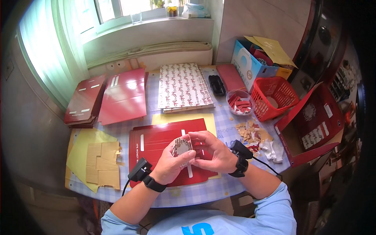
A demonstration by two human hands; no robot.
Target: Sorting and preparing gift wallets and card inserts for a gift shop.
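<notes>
My left hand [171, 163] grips a small stack of round card cutouts [181, 148] printed with a wreath around a pale centre. The thumb lies across the front of the stack. Between the fingertips and thumb of my right hand [213, 152] is a thin card piece [192, 144], seen nearly edge-on beside the stack; whether it is fully separate I cannot tell. Below both hands lie flat red printed card sheets [158, 164] with white slots, partly covered by my hands. A yellow sheet [164, 119] shows from beneath them.
Red card stacks [123, 94] and patterned white sheets [185, 85] lie at the back. To the right stand a tub of red scraps [239, 102], a red basket [274, 101] and an opened red box [311, 126], near paper scraps [252, 132]. Brown cardboard [102, 166] rests at left.
</notes>
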